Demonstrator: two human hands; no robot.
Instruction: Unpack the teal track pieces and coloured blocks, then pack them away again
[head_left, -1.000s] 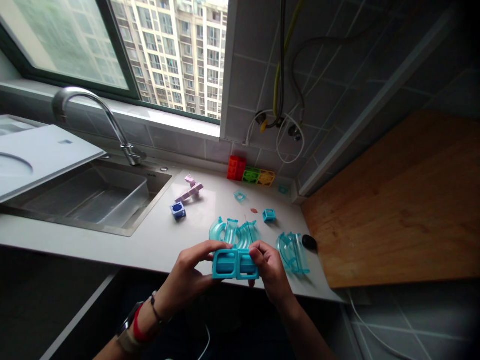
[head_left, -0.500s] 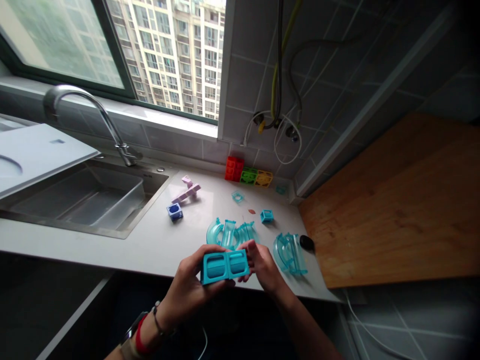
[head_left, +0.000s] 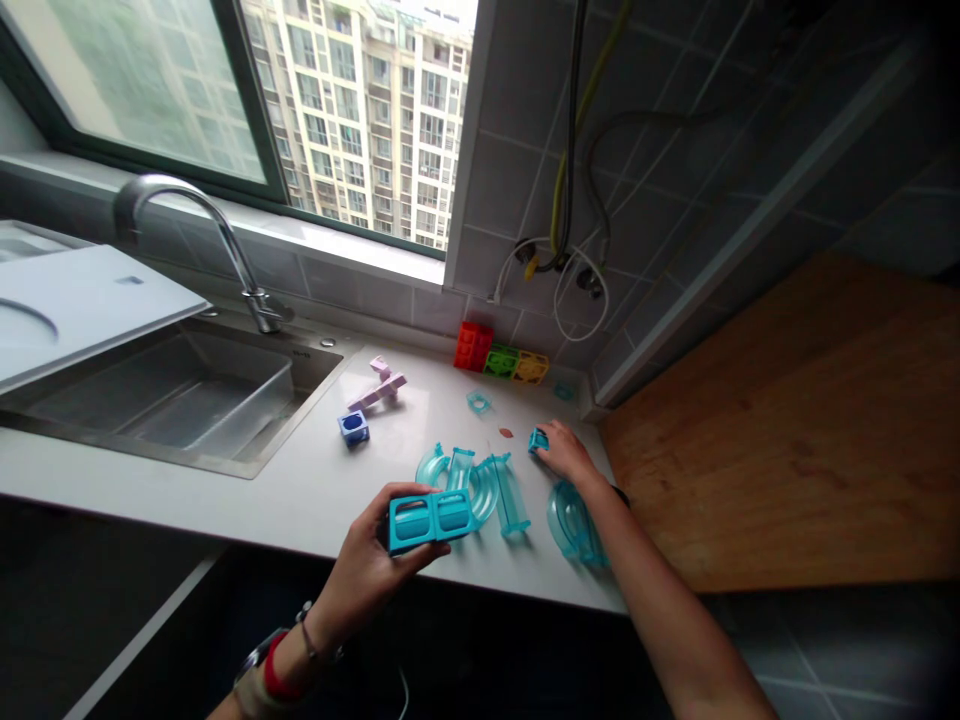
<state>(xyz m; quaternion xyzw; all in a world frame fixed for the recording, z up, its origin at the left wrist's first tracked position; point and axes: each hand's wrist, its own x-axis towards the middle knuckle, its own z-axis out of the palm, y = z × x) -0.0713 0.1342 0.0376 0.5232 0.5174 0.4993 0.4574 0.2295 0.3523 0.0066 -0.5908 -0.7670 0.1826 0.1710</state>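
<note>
Two joined turquoise blocks (head_left: 430,520) are gripped in my left hand (head_left: 375,545), fingers above and thumb below, over the counter's front edge. Farther right, my right hand (head_left: 564,450) has its fingers on a small turquoise cube (head_left: 537,441) that rests on the counter. Clear teal track pieces, curved and straight (head_left: 511,497), lie between my hands, partly hidden by the held blocks. Another clear teal curved piece (head_left: 571,520) sits below my right forearm.
Red (head_left: 473,346), green (head_left: 501,360) and yellow (head_left: 531,367) blocks stand against the wall. Pink pieces (head_left: 379,392) and a blue cube (head_left: 354,427) lie beside the sink (head_left: 259,462). A wooden board (head_left: 787,430) is at the right.
My right hand has moved away from the joined blocks, up and right to the small cube, and closed on it. My left hand has shifted slightly left with the blocks.
</note>
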